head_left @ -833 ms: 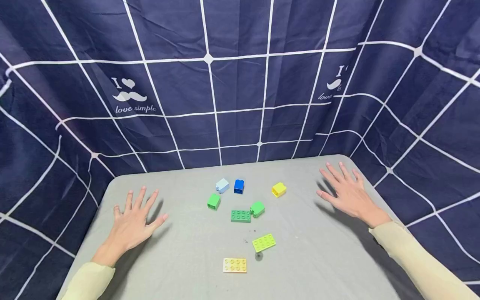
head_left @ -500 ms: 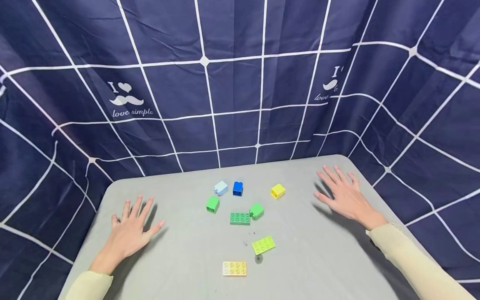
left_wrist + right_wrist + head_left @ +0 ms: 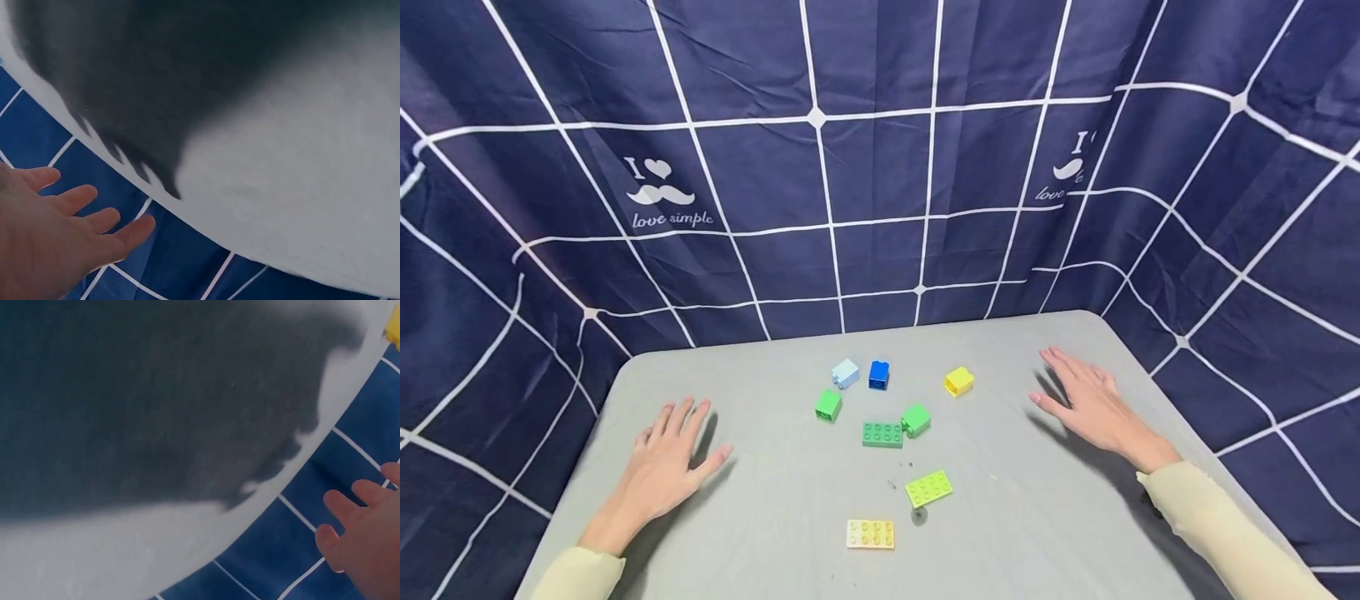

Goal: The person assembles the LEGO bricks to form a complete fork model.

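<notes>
My left hand [image 3: 662,467] hovers over the left side of the grey table, fingers extended, holding nothing. On the right side, my right hand [image 3: 1090,408] is held over the table with its thumb apart and nothing in it. Between them lie toy building bricks: a light blue brick [image 3: 846,374], a dark blue brick [image 3: 878,375], a yellow brick [image 3: 958,382], a green brick [image 3: 828,406] and another green brick [image 3: 916,420] beside a flat dark green brick [image 3: 882,434]. Nearer me are a lime brick [image 3: 928,489] and a pale yellow brick [image 3: 870,534]. The yellow brick is nearest my right hand.
A dark blue curtain [image 3: 880,183] with white grid lines surrounds the back and sides of the grey table [image 3: 775,500]. Both wrist views show hand shadows on the tabletop and its curved edge against the curtain.
The spread fingers of both hands have drawn closer together. My left hand has come slightly nearer to me, and my right hand's fingers have lowered a little. The bricks stay in place.
</notes>
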The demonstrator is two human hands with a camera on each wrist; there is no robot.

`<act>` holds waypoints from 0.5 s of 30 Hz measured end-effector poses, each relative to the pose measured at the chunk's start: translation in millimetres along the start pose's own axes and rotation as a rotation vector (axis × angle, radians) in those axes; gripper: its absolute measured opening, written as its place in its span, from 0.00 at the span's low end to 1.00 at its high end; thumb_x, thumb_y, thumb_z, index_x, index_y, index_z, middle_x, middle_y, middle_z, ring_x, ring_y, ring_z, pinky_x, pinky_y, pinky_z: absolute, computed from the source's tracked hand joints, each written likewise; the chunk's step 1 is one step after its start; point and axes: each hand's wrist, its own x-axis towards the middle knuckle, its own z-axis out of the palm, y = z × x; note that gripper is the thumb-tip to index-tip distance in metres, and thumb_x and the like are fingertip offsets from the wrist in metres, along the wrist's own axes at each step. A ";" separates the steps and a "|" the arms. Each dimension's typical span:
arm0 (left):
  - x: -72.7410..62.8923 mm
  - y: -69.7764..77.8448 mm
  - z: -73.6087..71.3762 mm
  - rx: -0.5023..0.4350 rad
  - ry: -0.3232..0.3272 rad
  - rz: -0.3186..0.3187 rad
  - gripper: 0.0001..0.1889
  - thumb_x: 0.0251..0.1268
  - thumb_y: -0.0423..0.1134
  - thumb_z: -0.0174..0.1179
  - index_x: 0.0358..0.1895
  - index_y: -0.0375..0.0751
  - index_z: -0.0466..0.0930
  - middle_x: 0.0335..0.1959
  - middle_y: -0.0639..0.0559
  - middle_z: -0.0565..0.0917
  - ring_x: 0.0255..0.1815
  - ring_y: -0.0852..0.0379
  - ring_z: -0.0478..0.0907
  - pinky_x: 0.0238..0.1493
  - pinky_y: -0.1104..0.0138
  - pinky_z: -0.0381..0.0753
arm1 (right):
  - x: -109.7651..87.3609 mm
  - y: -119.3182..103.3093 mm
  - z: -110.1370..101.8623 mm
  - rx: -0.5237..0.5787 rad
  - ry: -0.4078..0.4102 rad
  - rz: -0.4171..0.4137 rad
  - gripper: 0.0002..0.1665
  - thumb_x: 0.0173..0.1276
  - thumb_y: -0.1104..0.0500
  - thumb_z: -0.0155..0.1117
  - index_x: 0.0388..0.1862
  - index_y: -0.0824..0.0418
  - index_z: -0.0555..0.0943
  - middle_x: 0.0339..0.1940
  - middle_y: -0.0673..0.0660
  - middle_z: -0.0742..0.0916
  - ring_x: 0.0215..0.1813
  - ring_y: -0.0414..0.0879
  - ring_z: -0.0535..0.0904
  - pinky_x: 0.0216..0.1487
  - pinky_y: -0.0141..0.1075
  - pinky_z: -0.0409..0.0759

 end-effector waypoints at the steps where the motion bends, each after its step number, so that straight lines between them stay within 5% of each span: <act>1: -0.5 2.0 -0.1 -0.016 0.012 0.002 0.45 0.76 0.64 0.64 0.82 0.35 0.65 0.77 0.27 0.68 0.78 0.22 0.60 0.61 0.23 0.64 | -0.3 -1.4 0.5 0.014 0.000 0.003 0.48 0.81 0.39 0.66 0.87 0.62 0.62 0.86 0.69 0.66 0.82 0.72 0.62 0.67 0.73 0.54; 7: 2.3 14.1 2.3 -0.132 0.073 0.036 0.41 0.72 0.56 0.71 0.77 0.32 0.72 0.68 0.31 0.78 0.69 0.27 0.72 0.60 0.30 0.71 | -1.6 -11.1 2.3 0.074 -0.011 0.022 0.48 0.82 0.39 0.65 0.87 0.62 0.62 0.84 0.68 0.68 0.82 0.72 0.62 0.68 0.77 0.56; 15: 9.1 36.4 -0.4 -0.331 -0.029 0.006 0.38 0.74 0.53 0.70 0.77 0.30 0.72 0.67 0.34 0.82 0.66 0.32 0.79 0.67 0.37 0.74 | -3.5 -25.0 7.8 0.140 -0.008 0.028 0.45 0.81 0.41 0.67 0.84 0.64 0.66 0.79 0.67 0.73 0.78 0.69 0.68 0.70 0.68 0.68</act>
